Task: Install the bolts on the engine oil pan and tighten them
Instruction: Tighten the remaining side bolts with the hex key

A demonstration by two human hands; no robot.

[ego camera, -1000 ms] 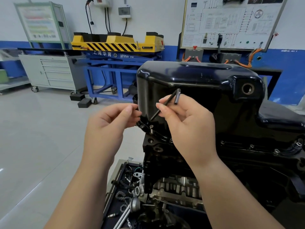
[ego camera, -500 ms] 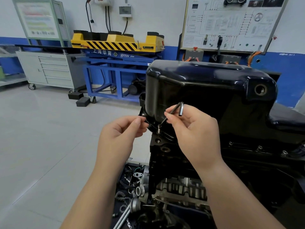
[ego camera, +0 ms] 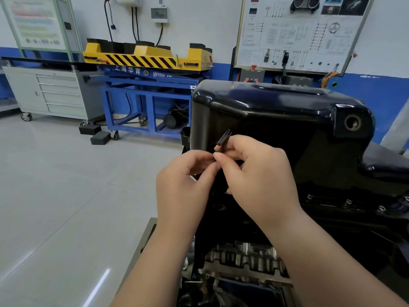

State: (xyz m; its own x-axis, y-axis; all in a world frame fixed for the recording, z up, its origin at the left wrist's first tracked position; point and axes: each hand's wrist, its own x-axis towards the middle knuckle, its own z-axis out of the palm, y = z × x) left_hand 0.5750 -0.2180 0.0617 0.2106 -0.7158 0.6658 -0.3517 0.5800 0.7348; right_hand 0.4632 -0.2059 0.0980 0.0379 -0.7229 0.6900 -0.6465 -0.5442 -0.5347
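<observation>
Right hand (ego camera: 261,180) pinching hex key (ego camera: 223,138), left hand (ego camera: 183,185) curled alongside, oil pan (ego camera: 287,111) behind

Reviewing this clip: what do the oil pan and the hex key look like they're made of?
Oil pan: likely pressed steel with glossy dark paint; the rounded stamped corners and sharp light reflections suggest it. Hex key, pinched by the right hand: probably steel with a dark, matte finish; it is a thin bent bar with little shine. Blur leaves it open.
</observation>
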